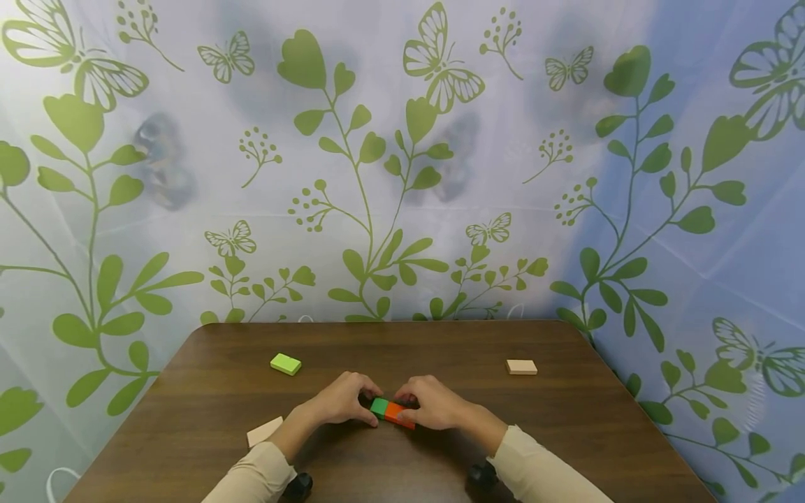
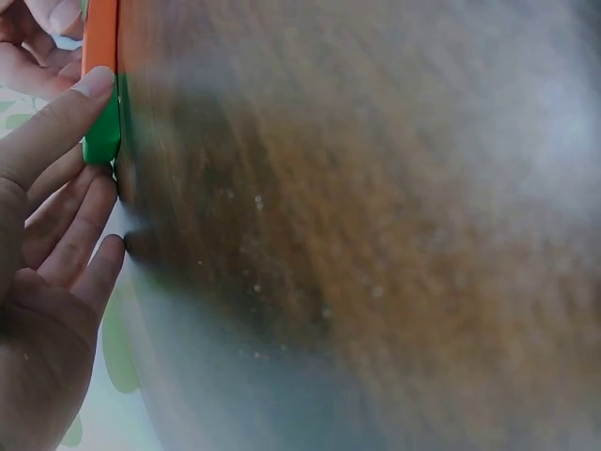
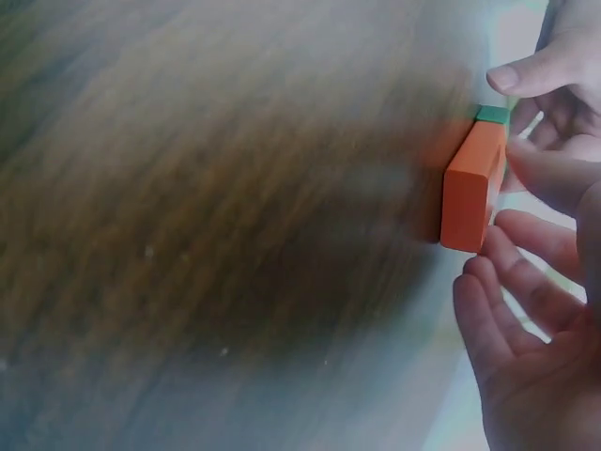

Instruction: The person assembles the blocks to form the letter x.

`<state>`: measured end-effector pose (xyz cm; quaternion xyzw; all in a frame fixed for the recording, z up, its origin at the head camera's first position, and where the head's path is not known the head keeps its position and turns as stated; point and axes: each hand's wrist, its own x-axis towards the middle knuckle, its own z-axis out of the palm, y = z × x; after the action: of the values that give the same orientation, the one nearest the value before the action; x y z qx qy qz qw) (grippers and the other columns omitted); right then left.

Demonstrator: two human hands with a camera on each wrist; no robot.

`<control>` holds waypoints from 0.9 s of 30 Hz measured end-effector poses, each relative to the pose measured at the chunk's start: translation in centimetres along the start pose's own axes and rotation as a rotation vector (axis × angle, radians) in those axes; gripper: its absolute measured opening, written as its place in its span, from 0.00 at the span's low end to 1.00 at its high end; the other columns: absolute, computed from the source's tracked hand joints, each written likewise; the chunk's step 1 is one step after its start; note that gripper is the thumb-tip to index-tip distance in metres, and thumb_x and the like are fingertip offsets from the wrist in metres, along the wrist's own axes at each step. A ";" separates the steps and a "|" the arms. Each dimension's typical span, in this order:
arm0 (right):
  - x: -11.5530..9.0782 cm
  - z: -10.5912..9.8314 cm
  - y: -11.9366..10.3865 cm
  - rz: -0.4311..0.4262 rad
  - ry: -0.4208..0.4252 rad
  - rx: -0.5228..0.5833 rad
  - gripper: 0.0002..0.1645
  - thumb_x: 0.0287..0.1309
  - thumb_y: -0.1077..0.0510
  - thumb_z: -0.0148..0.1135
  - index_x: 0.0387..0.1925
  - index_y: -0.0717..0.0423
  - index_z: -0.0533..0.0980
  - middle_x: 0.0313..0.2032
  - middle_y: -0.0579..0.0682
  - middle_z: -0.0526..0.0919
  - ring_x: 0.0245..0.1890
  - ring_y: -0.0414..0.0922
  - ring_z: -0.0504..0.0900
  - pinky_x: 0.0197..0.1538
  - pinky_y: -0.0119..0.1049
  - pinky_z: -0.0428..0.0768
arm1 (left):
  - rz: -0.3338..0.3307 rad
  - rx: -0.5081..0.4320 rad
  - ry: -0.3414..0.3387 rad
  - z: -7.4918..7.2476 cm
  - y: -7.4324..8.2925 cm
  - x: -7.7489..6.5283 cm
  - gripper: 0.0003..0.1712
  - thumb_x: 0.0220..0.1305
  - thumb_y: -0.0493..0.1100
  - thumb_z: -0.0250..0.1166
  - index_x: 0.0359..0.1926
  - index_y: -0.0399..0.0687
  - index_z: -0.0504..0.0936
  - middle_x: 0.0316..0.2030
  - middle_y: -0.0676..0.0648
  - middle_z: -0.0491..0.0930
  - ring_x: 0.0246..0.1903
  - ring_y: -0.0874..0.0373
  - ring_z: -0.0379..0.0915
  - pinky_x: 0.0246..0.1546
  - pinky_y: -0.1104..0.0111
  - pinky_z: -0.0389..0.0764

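A green block [image 1: 379, 407] and an orange block [image 1: 401, 415] lie end to end in a row on the table, their ends meeting. At the green end, my left hand [image 1: 342, 399] holds the green block between thumb and fingers. My right hand [image 1: 435, 405] holds the orange block, its thumb on the near side and its fingers on the far side. In the right wrist view the orange block [image 3: 465, 209] shows its end face, with the fingers beside it. The left wrist view has the left thumb across the green block [image 2: 101, 136].
A lime green block [image 1: 286, 364] lies at the back left of the brown table [image 1: 402, 468], and a pale wooden block [image 1: 521, 367] at the back right. Another pale block [image 1: 264, 432] is partly hidden by the left forearm. A patterned curtain [image 1: 390, 209] hangs behind the table.
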<state>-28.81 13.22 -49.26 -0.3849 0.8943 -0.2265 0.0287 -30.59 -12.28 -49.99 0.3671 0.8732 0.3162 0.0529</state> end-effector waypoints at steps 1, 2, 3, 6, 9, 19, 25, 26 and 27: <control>0.0 -0.1 0.0 -0.013 0.004 -0.001 0.18 0.64 0.53 0.74 0.51 0.59 0.85 0.42 0.45 0.84 0.42 0.36 0.80 0.46 0.31 0.81 | 0.002 0.002 -0.001 0.0 0.0 -0.1 0.28 0.48 0.47 0.86 0.49 0.40 0.89 0.41 0.52 0.86 0.42 0.59 0.80 0.47 0.64 0.81; 0.0 -0.2 0.0 -0.029 0.007 -0.005 0.17 0.64 0.55 0.73 0.51 0.59 0.85 0.42 0.45 0.84 0.42 0.36 0.80 0.46 0.31 0.81 | 0.002 -0.001 -0.002 0.0 0.1 -0.1 0.29 0.48 0.47 0.86 0.50 0.40 0.88 0.43 0.51 0.86 0.42 0.58 0.81 0.48 0.63 0.81; 0.0 -0.2 0.0 -0.038 0.005 -0.003 0.17 0.64 0.56 0.72 0.52 0.58 0.85 0.43 0.45 0.84 0.43 0.36 0.80 0.46 0.31 0.81 | 0.001 -0.010 -0.002 -0.1 0.1 -0.2 0.30 0.48 0.47 0.86 0.50 0.39 0.88 0.44 0.50 0.86 0.43 0.57 0.81 0.49 0.62 0.82; 0.0 -0.4 -0.2 -0.067 -0.001 0.019 0.15 0.65 0.60 0.71 0.52 0.57 0.85 0.45 0.44 0.84 0.44 0.36 0.80 0.47 0.30 0.80 | 0.006 -0.048 0.005 -0.4 0.3 -0.6 0.32 0.49 0.46 0.85 0.53 0.37 0.86 0.48 0.45 0.85 0.46 0.52 0.82 0.51 0.58 0.82; 0.1 -0.5 -0.2 -0.082 -0.006 0.035 0.14 0.66 0.63 0.70 0.52 0.56 0.85 0.46 0.43 0.84 0.45 0.35 0.80 0.48 0.29 0.80 | 0.011 -0.066 0.015 -1.0 0.3 -1.2 0.33 0.50 0.45 0.85 0.55 0.36 0.85 0.50 0.44 0.84 0.49 0.49 0.82 0.52 0.55 0.82; 0.9 -0.1 -0.2 -0.194 0.002 0.007 0.17 0.67 0.67 0.66 0.55 0.57 0.84 0.53 0.46 0.84 0.55 0.40 0.81 0.58 0.35 0.78 | -0.005 -0.048 0.053 -3.4 -0.1 -3.9 0.34 0.54 0.43 0.82 0.59 0.32 0.81 0.55 0.40 0.83 0.53 0.43 0.81 0.54 0.50 0.80; 1.5 0.1 -0.5 -0.236 0.007 -0.012 0.17 0.67 0.67 0.66 0.56 0.57 0.84 0.56 0.49 0.84 0.58 0.42 0.80 0.61 0.35 0.77 | -0.042 -0.063 0.102 -5.1 -0.4 -6.5 0.36 0.55 0.43 0.81 0.61 0.32 0.80 0.55 0.38 0.82 0.54 0.39 0.79 0.55 0.45 0.78; 1.5 0.1 -0.6 -0.236 0.005 -0.014 0.17 0.67 0.67 0.66 0.56 0.57 0.84 0.56 0.49 0.84 0.58 0.42 0.80 0.61 0.35 0.77 | -0.050 -0.064 0.111 -5.4 -0.5 -7.0 0.35 0.55 0.43 0.81 0.61 0.33 0.80 0.55 0.38 0.82 0.55 0.38 0.79 0.56 0.45 0.77; 1.6 0.1 -0.6 -0.235 0.001 -0.012 0.17 0.67 0.67 0.66 0.56 0.57 0.84 0.56 0.50 0.84 0.59 0.42 0.80 0.61 0.35 0.77 | -0.055 -0.065 0.121 -5.7 -0.7 -7.5 0.35 0.56 0.43 0.81 0.61 0.33 0.79 0.56 0.37 0.81 0.55 0.38 0.78 0.56 0.44 0.77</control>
<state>-29.44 11.71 -48.87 -0.4873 0.8442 -0.2232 -0.0009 -27.43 -20.58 -46.90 0.3215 0.8738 0.3642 0.0204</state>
